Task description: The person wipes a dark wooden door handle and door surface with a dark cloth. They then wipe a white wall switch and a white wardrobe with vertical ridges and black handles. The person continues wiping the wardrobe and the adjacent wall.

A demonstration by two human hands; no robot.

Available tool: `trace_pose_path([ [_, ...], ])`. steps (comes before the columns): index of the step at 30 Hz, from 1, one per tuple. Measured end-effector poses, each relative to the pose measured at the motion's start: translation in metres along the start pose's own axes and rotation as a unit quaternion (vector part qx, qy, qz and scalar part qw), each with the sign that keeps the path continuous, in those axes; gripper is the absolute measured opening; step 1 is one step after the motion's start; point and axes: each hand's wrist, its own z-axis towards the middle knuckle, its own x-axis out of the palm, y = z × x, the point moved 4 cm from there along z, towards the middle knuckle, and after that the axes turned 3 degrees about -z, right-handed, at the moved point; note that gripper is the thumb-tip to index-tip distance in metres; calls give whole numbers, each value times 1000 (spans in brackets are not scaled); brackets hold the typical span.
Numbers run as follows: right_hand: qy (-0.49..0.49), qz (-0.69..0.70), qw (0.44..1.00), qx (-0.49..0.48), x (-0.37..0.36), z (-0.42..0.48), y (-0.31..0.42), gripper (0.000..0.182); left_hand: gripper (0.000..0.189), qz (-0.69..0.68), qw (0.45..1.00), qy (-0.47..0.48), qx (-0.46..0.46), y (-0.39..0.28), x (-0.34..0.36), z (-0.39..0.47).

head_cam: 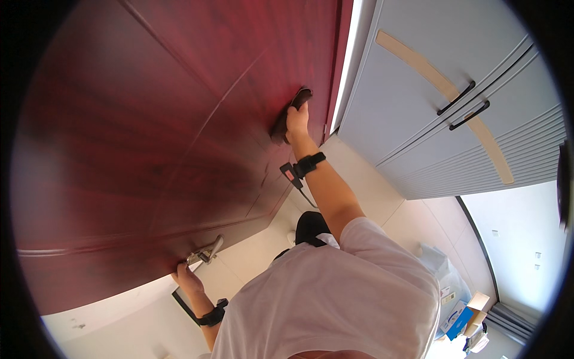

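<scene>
A dark red wood-grain door (170, 148) with grooved panels fills the left half of the head view. My right hand (297, 119) presses a dark brown item (280, 125), apparently a folded cloth, flat against the door. Much of that item lies behind my fingers and thumb. My left hand (188, 279) grips the door's free edge, close beside the metal lever handle (208, 252). Black straps circle both wrists; the right strap (309, 165) carries a small black device with a cable.
At upper right stands a grey cabinet (403, 98) with black bar handles (469, 115) and tan curved strips. Pale floor tiles (354, 175) run beneath. A blue box (457, 319), an open cardboard box (476, 309) and a translucent plastic bag (441, 264) lie at lower right.
</scene>
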Motion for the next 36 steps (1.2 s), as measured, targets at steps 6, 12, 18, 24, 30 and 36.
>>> trace_pose_path([
  [6,57,-201,935,-285,20,19,90,71,46,-5,999,-5,32,-3,3,-5],
  [12,38,-10,999,-17,-43,132,31,73,48,35,991,-98,79,1,23,-21],
  [18,26,-30,977,212,-52,100,49,58,51,177,960,-152,156,26,60,-81],
  [24,363,-7,883,298,-69,13,56,51,47,204,924,-284,156,66,105,-144],
  [30,699,-232,667,112,-27,-103,51,46,41,-116,981,74,-140,64,206,-160],
  [36,868,-189,458,-26,27,-205,72,50,41,-300,941,-58,-147,104,182,-149],
])
